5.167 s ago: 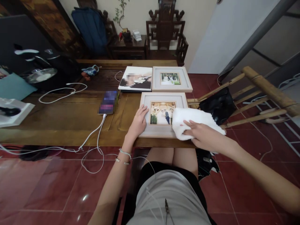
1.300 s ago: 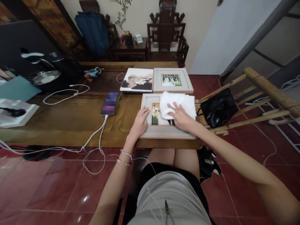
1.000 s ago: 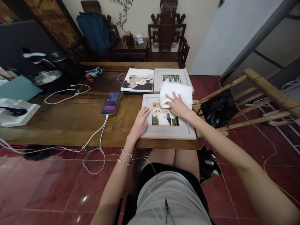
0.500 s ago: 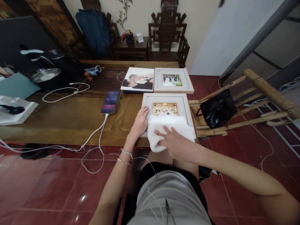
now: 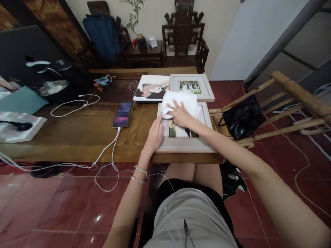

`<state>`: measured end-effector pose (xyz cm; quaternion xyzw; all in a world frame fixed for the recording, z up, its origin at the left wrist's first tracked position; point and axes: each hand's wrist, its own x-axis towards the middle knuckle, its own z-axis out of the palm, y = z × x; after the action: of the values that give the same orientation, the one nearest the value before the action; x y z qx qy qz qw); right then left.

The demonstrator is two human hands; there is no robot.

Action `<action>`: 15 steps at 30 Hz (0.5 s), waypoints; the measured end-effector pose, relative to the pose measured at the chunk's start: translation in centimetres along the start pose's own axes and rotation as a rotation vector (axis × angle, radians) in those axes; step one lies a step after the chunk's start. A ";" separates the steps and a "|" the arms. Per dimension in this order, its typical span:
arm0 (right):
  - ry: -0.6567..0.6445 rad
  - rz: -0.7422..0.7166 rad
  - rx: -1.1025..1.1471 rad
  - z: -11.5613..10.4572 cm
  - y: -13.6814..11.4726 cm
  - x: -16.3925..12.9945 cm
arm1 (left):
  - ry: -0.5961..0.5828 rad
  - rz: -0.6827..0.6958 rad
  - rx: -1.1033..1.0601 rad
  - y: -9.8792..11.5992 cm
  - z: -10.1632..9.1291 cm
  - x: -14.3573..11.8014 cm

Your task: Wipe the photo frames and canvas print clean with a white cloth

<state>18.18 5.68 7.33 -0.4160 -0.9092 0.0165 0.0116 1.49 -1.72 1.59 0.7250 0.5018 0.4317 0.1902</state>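
A light wooden picture frame (image 5: 186, 147) lies flat at the table's near edge, its photo partly covered. My left hand (image 5: 153, 136) grips its left rail, fingers together along the side and thumb on top. Over the frame's far part lies a folded white cloth (image 5: 190, 100), which also overlaps the picture frame behind. My right hand (image 5: 180, 114) presses on this cloth and holds it, with fingers spread. A second picture frame (image 5: 208, 91) touches the far side of the first. Beside it lies a white-edged photo album or panel (image 5: 152, 80).
Left on the wooden table (image 5: 77, 134) are a phone (image 5: 122, 115) with a white charging cable, a power strip (image 5: 31, 125) and a pot (image 5: 53, 89). A bamboo chair (image 5: 297, 94) carrying a black bag (image 5: 243, 117) stands at the right.
My right hand has pushed the white cloth away from me, from the frame's near part to its far edge. My left hand has slid slightly nearer along the rail.
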 end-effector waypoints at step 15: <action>-0.165 -0.155 0.012 -1.5 -10.0 -11.7 | -0.078 -0.117 -0.039 0.7 -0.3 -0.1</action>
<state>18.33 -9.63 9.10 -0.3415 -0.9364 0.0551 -0.0597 1.63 -2.12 2.19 0.7069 0.5271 0.4010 0.2483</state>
